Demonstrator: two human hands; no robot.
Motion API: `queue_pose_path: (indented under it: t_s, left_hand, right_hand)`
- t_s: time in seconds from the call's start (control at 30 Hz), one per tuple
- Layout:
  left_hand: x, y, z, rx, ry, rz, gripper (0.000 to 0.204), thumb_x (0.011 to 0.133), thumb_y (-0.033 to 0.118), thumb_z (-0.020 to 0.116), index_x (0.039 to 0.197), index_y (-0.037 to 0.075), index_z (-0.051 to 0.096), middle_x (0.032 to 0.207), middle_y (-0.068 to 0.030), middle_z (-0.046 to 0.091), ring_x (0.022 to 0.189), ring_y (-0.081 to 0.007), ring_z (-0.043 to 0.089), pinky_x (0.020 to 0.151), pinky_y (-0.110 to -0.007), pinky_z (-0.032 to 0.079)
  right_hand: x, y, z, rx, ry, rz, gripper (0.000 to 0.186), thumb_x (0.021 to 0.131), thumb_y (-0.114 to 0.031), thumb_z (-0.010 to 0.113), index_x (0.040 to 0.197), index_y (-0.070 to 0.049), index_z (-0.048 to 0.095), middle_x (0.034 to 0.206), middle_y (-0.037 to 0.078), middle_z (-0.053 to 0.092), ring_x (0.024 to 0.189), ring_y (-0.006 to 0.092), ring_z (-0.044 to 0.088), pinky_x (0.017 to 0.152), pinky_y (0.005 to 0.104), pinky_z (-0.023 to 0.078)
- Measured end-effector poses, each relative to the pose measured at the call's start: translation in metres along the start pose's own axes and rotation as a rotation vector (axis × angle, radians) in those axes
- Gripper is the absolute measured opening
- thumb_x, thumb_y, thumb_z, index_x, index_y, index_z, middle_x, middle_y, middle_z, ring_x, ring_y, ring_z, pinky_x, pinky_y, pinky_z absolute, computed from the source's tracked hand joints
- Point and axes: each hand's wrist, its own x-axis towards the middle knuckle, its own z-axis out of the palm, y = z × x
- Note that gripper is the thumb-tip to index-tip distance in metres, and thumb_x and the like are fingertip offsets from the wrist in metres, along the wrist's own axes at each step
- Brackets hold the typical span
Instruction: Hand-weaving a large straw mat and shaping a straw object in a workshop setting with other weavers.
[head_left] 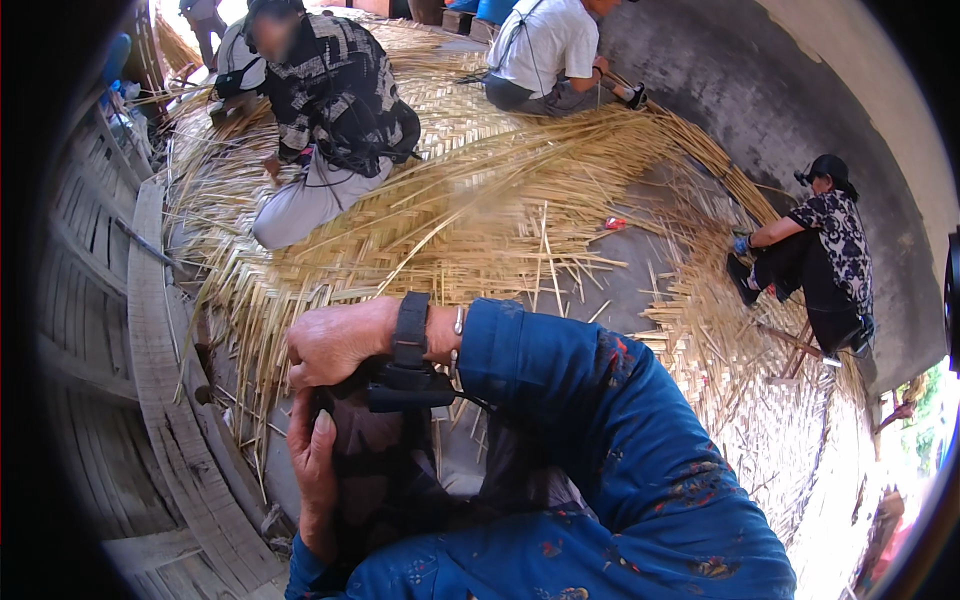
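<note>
My right hand [340,340] is bent across in front of me, its fingers curled down and closed. Whatever it may hold is hidden beneath it. A black strap [410,330] with a dark box and cable goes round that wrist, beside a thin metal bracelet [459,322]. Just below, my left hand [316,465] points up with its thumb showing and its fingertips close to the right hand. Its fingers look closed, but what lies in them cannot be made out. Beyond both hands spreads a large woven mat [440,270] of pale yellow split strips, with loose strip ends toward me.
Wooden planks and a beam [160,290] run along my left. One person [330,110] in a patterned jacket crouches on the mat; another in a white shirt [545,50] sits farther back. A third person [830,240] squats at right by the grey wall [740,110]. A long strip bundle [715,155] lies there.
</note>
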Motion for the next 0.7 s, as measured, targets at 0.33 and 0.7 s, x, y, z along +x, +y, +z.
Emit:
queue_pose_path:
  t_s: [0.33,0.7]
  left_hand:
    - [0.002,0.018,0.013,-0.062,-0.058,0.049,0.059,0.103,0.025,0.052,0.150,-0.007,0.036,0.150,-0.0157,0.045,0.139,-0.0227,0.042,0.116,-0.034,0.029]
    - [0.004,0.002,0.015,-0.050,-0.019,0.085,0.060,0.099,0.021,0.053,0.148,-0.010,0.037,0.151,-0.0182,0.044,0.143,-0.0258,0.037,0.119,-0.036,0.023]
  right_hand:
    - [0.001,0.005,0.003,0.018,0.030,-0.073,0.040,0.090,-0.034,0.058,0.095,0.002,0.073,0.092,0.026,0.070,0.090,0.0413,0.068,0.082,0.0473,0.053]
    - [0.002,0.009,0.008,0.015,0.070,-0.073,0.033,0.090,-0.028,0.059,0.093,0.003,0.071,0.083,0.025,0.068,0.079,0.0418,0.067,0.074,0.0480,0.052]
